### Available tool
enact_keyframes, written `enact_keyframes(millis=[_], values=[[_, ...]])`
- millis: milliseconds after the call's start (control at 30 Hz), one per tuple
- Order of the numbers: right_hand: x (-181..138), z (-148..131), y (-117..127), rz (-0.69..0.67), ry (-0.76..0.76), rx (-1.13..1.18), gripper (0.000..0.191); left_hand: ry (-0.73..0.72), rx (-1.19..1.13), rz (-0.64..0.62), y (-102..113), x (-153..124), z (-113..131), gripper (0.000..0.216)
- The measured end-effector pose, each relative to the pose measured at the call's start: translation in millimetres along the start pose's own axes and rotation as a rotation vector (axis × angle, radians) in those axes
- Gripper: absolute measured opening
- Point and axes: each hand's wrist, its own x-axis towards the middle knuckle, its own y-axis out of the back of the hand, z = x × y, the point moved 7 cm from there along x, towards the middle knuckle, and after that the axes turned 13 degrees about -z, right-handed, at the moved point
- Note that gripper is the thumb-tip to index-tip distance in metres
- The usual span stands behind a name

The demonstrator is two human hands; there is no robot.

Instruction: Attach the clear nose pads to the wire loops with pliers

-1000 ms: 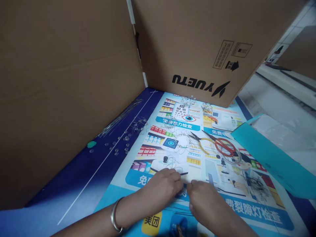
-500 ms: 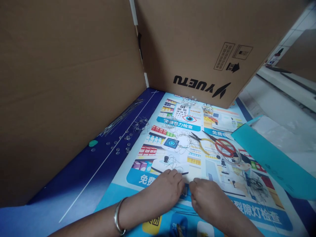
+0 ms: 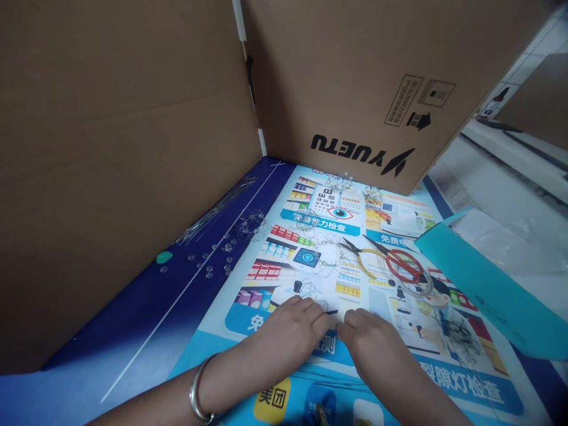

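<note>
My left hand (image 3: pixel 290 331) and my right hand (image 3: pixel 370 343) rest knuckles-up, side by side, on a colourful printed poster (image 3: pixel 399 219). Both have their fingers curled in toward each other, pinching something small between them that I cannot make out. A silver bangle (image 3: pixel 195 396) circles my left wrist. Thin wire loops (image 3: pixel 326 266) lie just beyond my fingers. Yellow-handled pliers (image 3: pixel 361 254) and red-handled scissors (image 3: pixel 402 263) lie further up to the right.
Tall cardboard sheets (image 3: pixel 124 148) wall in the left and back. Straight wires (image 3: pixel 217 207) and clear beads (image 3: pixel 215 260) lie on the blue mat by the left wall. A teal sheet (image 3: pixel 488 290) lies at the right, and a tangle of dark wire (image 3: pixel 459 331) beside it.
Both hands have shifted slightly forward on the poster and stay pressed together. Nothing else has moved.
</note>
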Motion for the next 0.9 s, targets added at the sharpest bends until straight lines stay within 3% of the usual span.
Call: enact_keyframes(millis=[300, 733, 900], values=[[1, -12, 14, 0.255, 0.04, -0.057, 0.013, 0.01, 0.033, -0.016, 2, 0, -2, 0.005], [25, -31, 32, 0.219, -0.052, -0.163, 0.014, 0.203, 0.014, -0.038, 9, 0, -25, 0.009], [23, -30, 29, 0.246, -0.044, -0.153, 0.013, 0.191, 0.011, -0.045, 8, 1, -27, 0.007]])
